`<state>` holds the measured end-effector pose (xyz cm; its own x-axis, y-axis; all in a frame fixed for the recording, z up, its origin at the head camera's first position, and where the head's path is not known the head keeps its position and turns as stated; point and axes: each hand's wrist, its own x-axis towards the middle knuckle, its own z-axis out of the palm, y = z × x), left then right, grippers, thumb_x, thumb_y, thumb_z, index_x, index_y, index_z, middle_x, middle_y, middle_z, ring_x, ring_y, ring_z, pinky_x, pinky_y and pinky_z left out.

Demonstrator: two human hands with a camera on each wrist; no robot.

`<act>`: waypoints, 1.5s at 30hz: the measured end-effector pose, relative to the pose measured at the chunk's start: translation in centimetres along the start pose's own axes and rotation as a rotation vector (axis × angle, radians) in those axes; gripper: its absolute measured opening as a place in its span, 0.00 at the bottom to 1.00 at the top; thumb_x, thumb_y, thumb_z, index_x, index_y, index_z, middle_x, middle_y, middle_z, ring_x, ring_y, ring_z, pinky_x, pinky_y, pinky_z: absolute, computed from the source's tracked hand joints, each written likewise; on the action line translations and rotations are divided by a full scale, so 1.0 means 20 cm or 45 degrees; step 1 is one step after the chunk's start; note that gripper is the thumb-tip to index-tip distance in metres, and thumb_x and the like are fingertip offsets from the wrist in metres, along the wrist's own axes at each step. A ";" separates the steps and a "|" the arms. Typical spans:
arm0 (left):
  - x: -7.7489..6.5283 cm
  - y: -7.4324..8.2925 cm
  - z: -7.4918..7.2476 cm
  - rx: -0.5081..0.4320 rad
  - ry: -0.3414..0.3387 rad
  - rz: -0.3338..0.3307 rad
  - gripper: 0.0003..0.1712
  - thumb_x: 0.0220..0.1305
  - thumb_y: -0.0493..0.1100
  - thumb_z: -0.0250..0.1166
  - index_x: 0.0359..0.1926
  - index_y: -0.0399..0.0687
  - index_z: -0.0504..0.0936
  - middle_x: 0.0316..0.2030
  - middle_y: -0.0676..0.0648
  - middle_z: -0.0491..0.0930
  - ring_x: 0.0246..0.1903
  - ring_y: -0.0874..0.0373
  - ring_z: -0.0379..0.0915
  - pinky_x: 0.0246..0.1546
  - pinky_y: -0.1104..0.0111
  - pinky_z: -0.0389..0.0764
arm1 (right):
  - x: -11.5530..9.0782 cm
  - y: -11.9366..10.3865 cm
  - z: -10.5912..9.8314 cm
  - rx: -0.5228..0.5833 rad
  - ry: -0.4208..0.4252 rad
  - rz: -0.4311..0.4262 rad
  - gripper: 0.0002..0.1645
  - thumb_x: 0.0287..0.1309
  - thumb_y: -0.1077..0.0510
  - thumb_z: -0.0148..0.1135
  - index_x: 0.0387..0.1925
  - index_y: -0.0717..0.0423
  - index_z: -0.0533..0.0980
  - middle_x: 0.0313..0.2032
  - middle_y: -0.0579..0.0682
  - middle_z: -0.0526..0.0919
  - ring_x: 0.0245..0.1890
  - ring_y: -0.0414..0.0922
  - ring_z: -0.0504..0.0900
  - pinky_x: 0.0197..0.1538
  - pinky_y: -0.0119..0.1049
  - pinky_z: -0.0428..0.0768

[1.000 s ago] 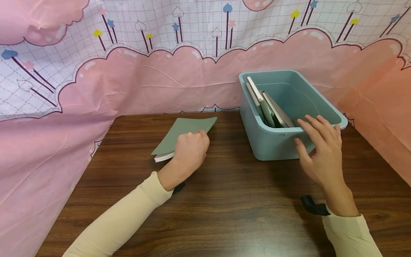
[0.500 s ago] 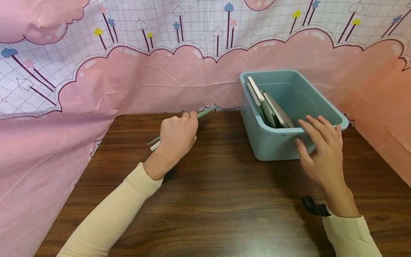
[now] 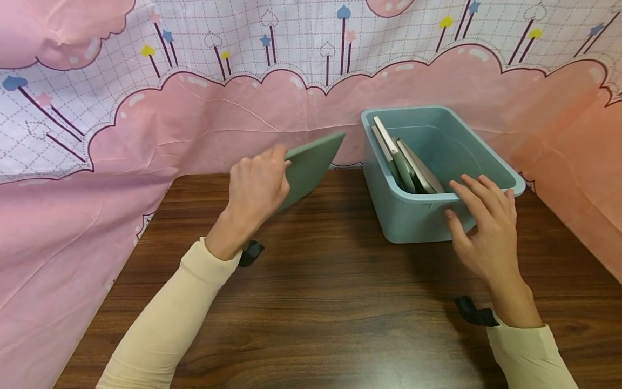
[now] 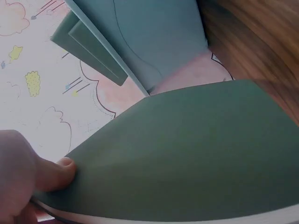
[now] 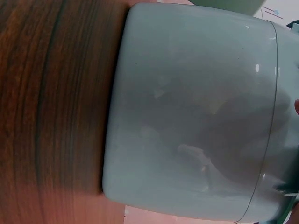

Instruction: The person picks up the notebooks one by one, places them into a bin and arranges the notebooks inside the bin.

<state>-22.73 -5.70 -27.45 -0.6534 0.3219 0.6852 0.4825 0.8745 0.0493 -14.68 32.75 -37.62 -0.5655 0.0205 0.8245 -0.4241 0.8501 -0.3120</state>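
Observation:
My left hand point(image 3: 257, 186) grips a green-covered book point(image 3: 313, 167) by its edge, holding it tilted above the table left of the bin. In the left wrist view the thumb presses on the green cover point(image 4: 187, 149), and pale page edges show along the bottom. At the right stands a blue-grey plastic bin point(image 3: 418, 219). Several books point(image 3: 405, 162) lean inside it against its left wall. My right hand point(image 3: 488, 232) rests at the bin's front rim with fingers spread over it and thumb outside. The right wrist view is filled mostly by the bin's outer wall point(image 5: 187, 112).
The brown wood-grain table point(image 3: 340, 313) lies under both hands. Behind it hangs a pink and white patterned cloth point(image 3: 233, 119), which also runs along the left and right sides. The bin stands near the table's back right.
My left hand has lifted the green book off the table and turned it up on edge, moving it back and slightly left. The right hand and the bin have stayed in place.

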 end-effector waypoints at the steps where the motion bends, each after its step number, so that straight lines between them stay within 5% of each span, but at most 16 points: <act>1: 0.01 0.00 0.00 -0.006 0.001 -0.011 0.06 0.72 0.39 0.65 0.40 0.39 0.83 0.31 0.43 0.89 0.24 0.32 0.84 0.23 0.45 0.83 | 0.00 0.00 0.00 -0.001 -0.001 -0.001 0.30 0.62 0.55 0.65 0.66 0.52 0.82 0.68 0.60 0.81 0.77 0.59 0.68 0.81 0.73 0.43; 10: 0.08 0.02 -0.09 -0.044 -0.017 -0.106 0.09 0.74 0.43 0.64 0.45 0.43 0.85 0.30 0.36 0.89 0.27 0.31 0.84 0.23 0.44 0.81 | 0.00 0.00 0.00 0.005 0.015 0.004 0.30 0.61 0.56 0.65 0.65 0.52 0.82 0.68 0.60 0.81 0.76 0.60 0.69 0.81 0.73 0.44; 22: 0.15 0.06 -0.17 -0.188 0.073 -0.161 0.10 0.74 0.44 0.64 0.47 0.44 0.87 0.31 0.35 0.90 0.29 0.30 0.85 0.27 0.42 0.79 | 0.00 -0.01 0.00 0.014 0.029 0.005 0.29 0.59 0.57 0.66 0.64 0.53 0.83 0.66 0.60 0.82 0.76 0.60 0.70 0.81 0.72 0.45; 45: 0.23 0.13 -0.25 -0.236 0.239 -0.114 0.10 0.75 0.43 0.62 0.46 0.42 0.86 0.30 0.37 0.88 0.22 0.36 0.77 0.25 0.46 0.77 | 0.00 0.00 -0.01 -0.019 -0.019 -0.002 0.30 0.64 0.53 0.63 0.67 0.52 0.81 0.69 0.60 0.80 0.76 0.63 0.68 0.81 0.72 0.44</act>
<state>-21.49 -3.79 -20.55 -0.5871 0.1587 0.7938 0.5377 0.8095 0.2359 -14.47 32.86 -37.54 -0.5757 0.0116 0.8176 -0.4141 0.8580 -0.3038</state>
